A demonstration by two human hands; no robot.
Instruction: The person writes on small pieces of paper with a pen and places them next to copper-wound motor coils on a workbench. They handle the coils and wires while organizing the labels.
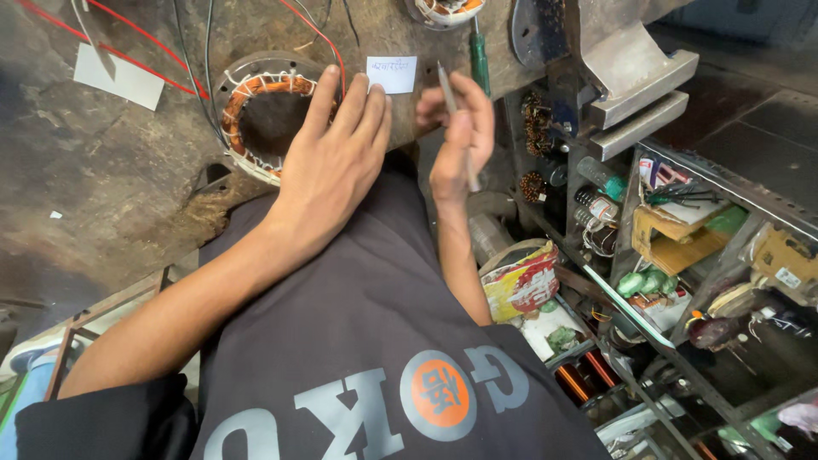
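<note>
The slim grey metal pen-like tool (456, 119) is gripped in the right hand (460, 128), pinched between thumb and curled fingers, its shaft tilted so that the upper tip points toward the small white paper slip (392, 73) and the lower end juts out below the palm. The tool is seen as thin, straight and dull in finish; whether it is a pen or a scriber cannot be told. Nearest the camera, a dark grey shirt with a round orange emblem (375, 341) is seen filling the lower frame, and both forearms are stretched away over it. The left hand (328, 170) is laid flat, fingers extended and slightly spread, on the worn, stained brown workbench (119, 179); nothing is gripped by it. Its fingertips are placed against the rim of the round motor stator wound with copper wire and tied with white lacing (264, 115), and just beside the paper slip. Beyond the stator, red and black wires (183, 60) are trailed across the bench toward its far edge, near a second white paper card (118, 77). A green-handled screwdriver (480, 55) is seen just past the right hand. To the right, the bench edge is met by crowded metal shelves (707, 255) of coils, bottles and boxes, so little room is left on that side; bare bench is left open to the left.
</note>
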